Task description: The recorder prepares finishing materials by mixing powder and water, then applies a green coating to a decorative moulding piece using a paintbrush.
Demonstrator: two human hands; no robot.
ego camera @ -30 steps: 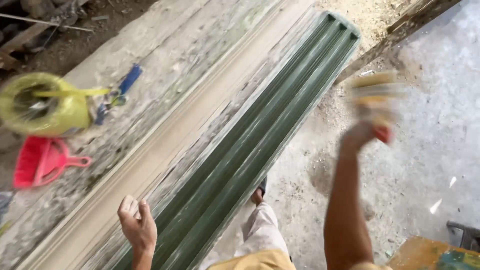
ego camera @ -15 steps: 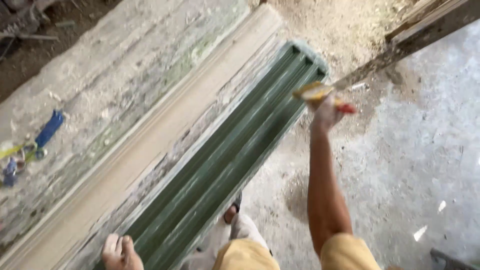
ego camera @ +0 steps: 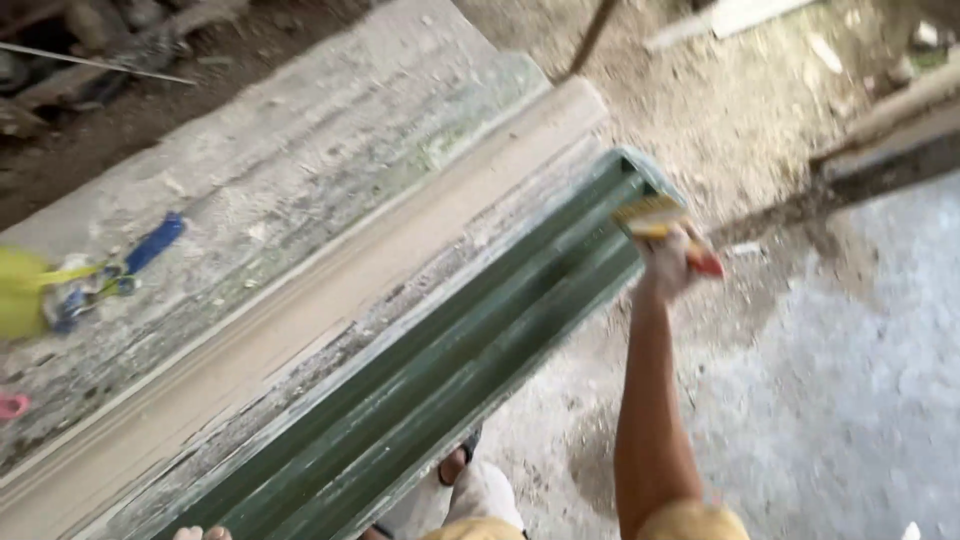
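1. A long green ribbed moulding (ego camera: 470, 360) lies slantwise on a weathered plank bench (ego camera: 300, 170), running from the lower left of the view up to its far end at upper right, where the paint looks fresh and dark against bare grey wood just beside it.

2. A paintbrush (ego camera: 655, 222) with pale bristles and a red-tipped handle sits at that far end, its bristles on or just above the last ribs; the blur makes contact hard to confirm.

3. The right hand (ego camera: 668, 262) is clenched around the brush handle, the arm stretched out nearly straight from the lower edge of the view, wrist bent slightly toward the moulding.

4. The left hand (ego camera: 205, 533) shows only as a sliver of knuckles at the bottom edge, near the moulding's near end; whether it grips or merely rests cannot be told.

5. The work in hand appears to be brushing green paint along the ribs, now at the farthest reach. The next stroke would likely call for drawing the bristles along a groove with steady pressure.

6. A blue-handled tool (ego camera: 150, 245) and a yellow container (ego camera: 18, 295) rest on the bench at left, well apart from the brush.

7. Sandy ground (ego camera: 760, 110) and a pale concrete floor (ego camera: 850, 380) lie beyond; a sandalled foot (ego camera: 455, 462) shows below.
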